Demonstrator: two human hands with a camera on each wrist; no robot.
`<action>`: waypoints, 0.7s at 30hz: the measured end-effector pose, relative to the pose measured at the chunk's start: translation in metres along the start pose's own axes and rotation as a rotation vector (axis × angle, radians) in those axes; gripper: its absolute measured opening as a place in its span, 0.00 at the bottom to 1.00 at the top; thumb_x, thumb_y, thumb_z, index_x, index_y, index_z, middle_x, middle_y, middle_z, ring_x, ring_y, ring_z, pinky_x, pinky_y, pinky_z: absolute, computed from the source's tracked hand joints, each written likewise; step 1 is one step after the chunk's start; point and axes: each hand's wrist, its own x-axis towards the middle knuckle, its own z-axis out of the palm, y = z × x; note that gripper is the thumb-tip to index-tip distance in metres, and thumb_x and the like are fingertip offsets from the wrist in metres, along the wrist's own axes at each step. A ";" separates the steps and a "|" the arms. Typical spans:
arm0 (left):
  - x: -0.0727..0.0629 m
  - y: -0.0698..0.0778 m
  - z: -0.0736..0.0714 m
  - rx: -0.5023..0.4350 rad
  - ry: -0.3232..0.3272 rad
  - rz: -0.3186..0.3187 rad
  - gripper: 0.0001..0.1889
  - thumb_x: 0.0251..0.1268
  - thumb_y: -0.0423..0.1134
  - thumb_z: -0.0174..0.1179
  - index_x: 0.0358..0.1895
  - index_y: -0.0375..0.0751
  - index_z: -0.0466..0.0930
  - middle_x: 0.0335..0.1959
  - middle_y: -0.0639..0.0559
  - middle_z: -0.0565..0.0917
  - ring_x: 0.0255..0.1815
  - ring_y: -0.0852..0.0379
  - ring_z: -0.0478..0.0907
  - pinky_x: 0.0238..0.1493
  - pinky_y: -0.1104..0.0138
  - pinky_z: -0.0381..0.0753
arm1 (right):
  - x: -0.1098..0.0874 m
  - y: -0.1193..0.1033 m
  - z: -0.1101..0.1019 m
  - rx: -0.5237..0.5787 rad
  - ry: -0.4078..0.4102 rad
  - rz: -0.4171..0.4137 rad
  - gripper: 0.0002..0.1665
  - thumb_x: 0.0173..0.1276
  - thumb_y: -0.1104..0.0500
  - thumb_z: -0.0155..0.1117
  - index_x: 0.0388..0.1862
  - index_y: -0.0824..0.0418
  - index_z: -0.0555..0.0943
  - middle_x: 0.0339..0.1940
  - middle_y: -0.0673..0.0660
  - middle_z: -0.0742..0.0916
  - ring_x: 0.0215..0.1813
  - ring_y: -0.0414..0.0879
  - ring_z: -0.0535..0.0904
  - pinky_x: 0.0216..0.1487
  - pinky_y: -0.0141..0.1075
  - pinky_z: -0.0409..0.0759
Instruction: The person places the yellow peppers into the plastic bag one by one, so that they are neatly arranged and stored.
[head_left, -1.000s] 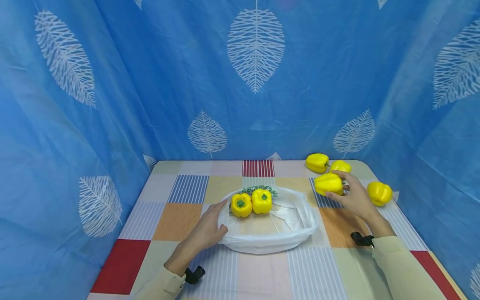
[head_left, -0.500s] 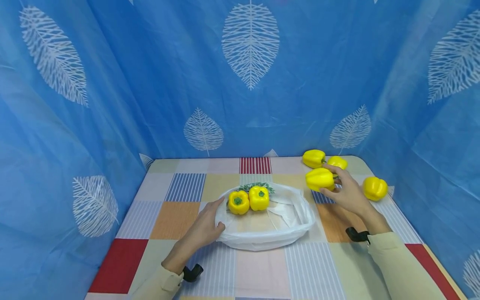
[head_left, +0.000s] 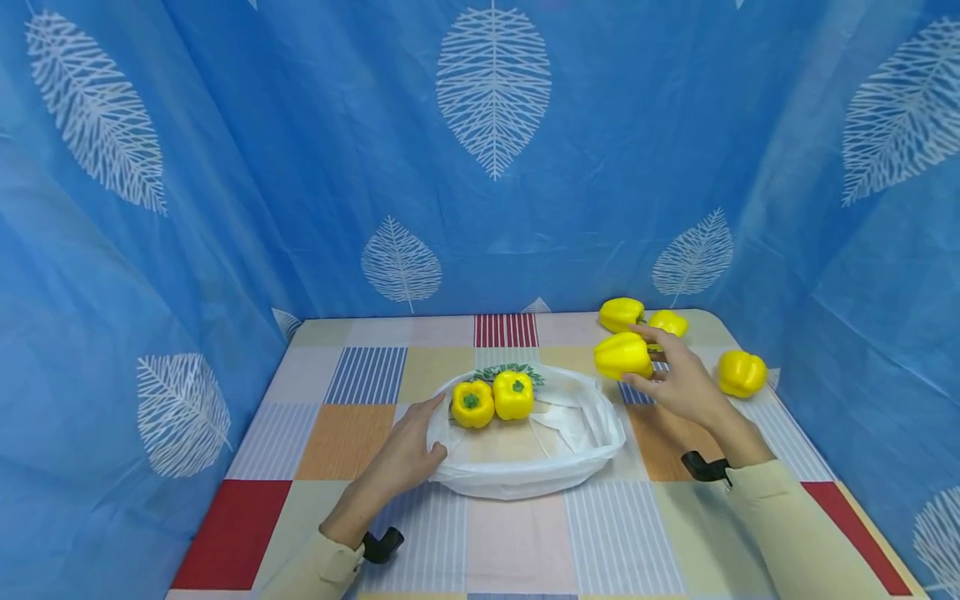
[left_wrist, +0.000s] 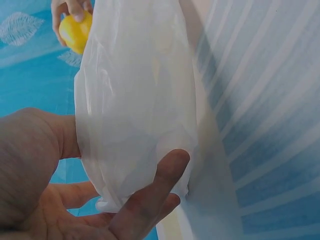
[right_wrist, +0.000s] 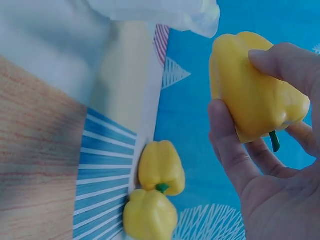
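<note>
My right hand (head_left: 675, 379) grips a yellow bell pepper (head_left: 622, 356) above the table, to the right of an opened white plastic bag (head_left: 517, 483). In the right wrist view, thumb and fingers wrap that pepper, its green stem towards the palm. My left hand (head_left: 405, 450) holds the bag's left rim; the left wrist view has the thin plastic (left_wrist: 135, 100) between its thumb and fingers. Inside the bag sit two yellow bell peppers side by side, one left (head_left: 472, 405) and one right (head_left: 513, 396), stems facing up.
Two bell peppers, one left (head_left: 621, 315) and one right (head_left: 667, 322), lie together at the table's far right corner. Another bell pepper (head_left: 741, 373) rests near the right edge. A patchwork cloth covers the table (head_left: 352, 437); blue curtains (head_left: 315, 167) enclose it.
My right hand has carried its bell pepper a little leftwards, towards the bag. The left hand stays at the bag's rim. The whole head view has shifted slightly.
</note>
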 end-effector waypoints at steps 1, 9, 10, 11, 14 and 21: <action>0.000 0.000 0.000 0.001 0.002 0.004 0.46 0.72 0.28 0.71 0.92 0.38 0.65 0.87 0.31 0.74 0.86 0.29 0.77 0.82 0.34 0.82 | 0.000 -0.002 0.000 -0.008 0.003 -0.006 0.54 0.80 0.58 0.81 0.95 0.59 0.63 0.88 0.73 0.75 0.75 0.78 0.85 0.68 0.69 0.93; -0.001 -0.001 0.001 -0.013 0.008 0.004 0.45 0.73 0.27 0.70 0.92 0.37 0.65 0.87 0.30 0.74 0.87 0.29 0.76 0.84 0.34 0.81 | 0.001 -0.019 0.001 -0.021 -0.013 -0.053 0.55 0.78 0.59 0.83 0.95 0.60 0.63 0.81 0.72 0.78 0.72 0.76 0.86 0.65 0.65 0.95; -0.002 -0.001 0.001 -0.012 0.010 0.005 0.45 0.72 0.27 0.71 0.92 0.37 0.65 0.87 0.30 0.75 0.86 0.29 0.76 0.83 0.34 0.81 | 0.001 -0.021 0.001 -0.022 -0.017 -0.060 0.55 0.78 0.60 0.83 0.95 0.61 0.63 0.81 0.72 0.78 0.72 0.76 0.86 0.65 0.64 0.95; -0.002 0.000 0.000 -0.011 0.012 0.007 0.46 0.72 0.27 0.71 0.92 0.37 0.65 0.87 0.30 0.75 0.86 0.28 0.77 0.83 0.34 0.81 | 0.001 -0.023 0.001 -0.025 -0.018 -0.068 0.55 0.78 0.60 0.83 0.95 0.60 0.64 0.81 0.72 0.79 0.72 0.76 0.86 0.64 0.64 0.96; -0.002 0.001 0.001 -0.008 0.016 0.006 0.46 0.72 0.28 0.72 0.92 0.38 0.66 0.87 0.30 0.75 0.86 0.29 0.77 0.83 0.34 0.82 | 0.003 -0.029 0.002 -0.026 -0.023 -0.091 0.54 0.77 0.61 0.84 0.94 0.58 0.66 0.81 0.71 0.79 0.71 0.75 0.87 0.63 0.63 0.96; -0.002 0.000 0.000 -0.010 0.021 0.018 0.46 0.71 0.27 0.71 0.92 0.37 0.66 0.87 0.29 0.75 0.86 0.28 0.77 0.83 0.34 0.81 | 0.006 -0.038 0.005 -0.060 -0.032 -0.143 0.54 0.74 0.64 0.85 0.93 0.55 0.68 0.82 0.69 0.79 0.72 0.72 0.86 0.64 0.62 0.96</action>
